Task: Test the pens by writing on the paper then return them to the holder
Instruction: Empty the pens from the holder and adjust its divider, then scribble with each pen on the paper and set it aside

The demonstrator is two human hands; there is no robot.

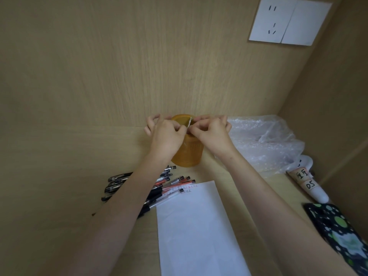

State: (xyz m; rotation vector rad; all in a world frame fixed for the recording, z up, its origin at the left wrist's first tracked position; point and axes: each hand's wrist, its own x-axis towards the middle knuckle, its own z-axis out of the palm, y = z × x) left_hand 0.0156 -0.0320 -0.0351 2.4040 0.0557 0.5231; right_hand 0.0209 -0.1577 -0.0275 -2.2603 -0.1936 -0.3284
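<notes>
An orange translucent pen holder stands on the wooden desk against the back wall. Both hands are over its near rim. My left hand and my right hand each pinch a small thin silvery piece at the rim; what it is I cannot tell. Several black and red pens lie in a loose pile in front of the holder, partly under my left forearm. A white sheet of paper lies nearer me, with small written marks at its top edge.
Crumpled bubble wrap sits right of the holder. A white labelled tube-like object and a black case with green dots lie at the right. A wall socket is on the back panel; a side wall closes the right.
</notes>
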